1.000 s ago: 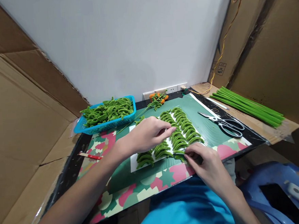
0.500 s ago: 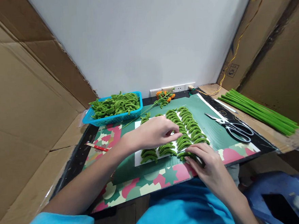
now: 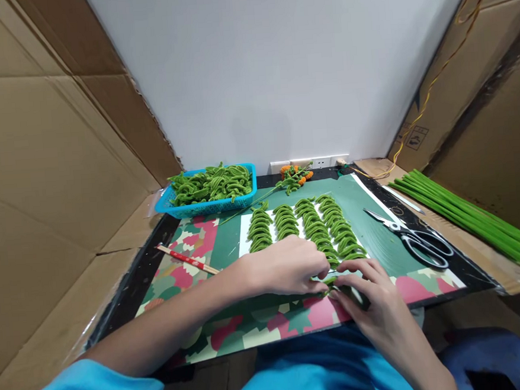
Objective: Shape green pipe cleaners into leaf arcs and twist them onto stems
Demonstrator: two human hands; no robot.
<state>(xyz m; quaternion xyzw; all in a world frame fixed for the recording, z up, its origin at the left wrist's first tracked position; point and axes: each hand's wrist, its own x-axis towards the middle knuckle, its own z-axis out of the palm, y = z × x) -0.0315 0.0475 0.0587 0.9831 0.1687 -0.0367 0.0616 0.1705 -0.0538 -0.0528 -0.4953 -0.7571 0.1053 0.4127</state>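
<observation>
Working a small green fuzzy piece (image 3: pixel 331 282) between both hands looks like the step in hand. Thumb and fingers of the right hand (image 3: pixel 371 288) pinch it; the left hand (image 3: pixel 287 267) has its fingertips bunched at the other end, though whether they clasp it I cannot tell. Such soft, small stuff seems to call for light, steady fingertips. Taking the white sheet (image 3: pixel 243 232) as clock centre, the piece sits at five o'clock, by the near edge. Four rows of curved green pieces (image 3: pixel 285 220) lie on the sheet; the blue basket (image 3: pixel 248 190) is at ten, scissors (image 3: pixel 424 246) at three, green rods (image 3: pixel 466 216) beyond. Under it all, a patterned green mat (image 3: pixel 225 239) covers much of the black worktop (image 3: pixel 132 281), between cardboard panels (image 3: pixel 38 145) and a pale wall (image 3: pixel 278 69).
</observation>
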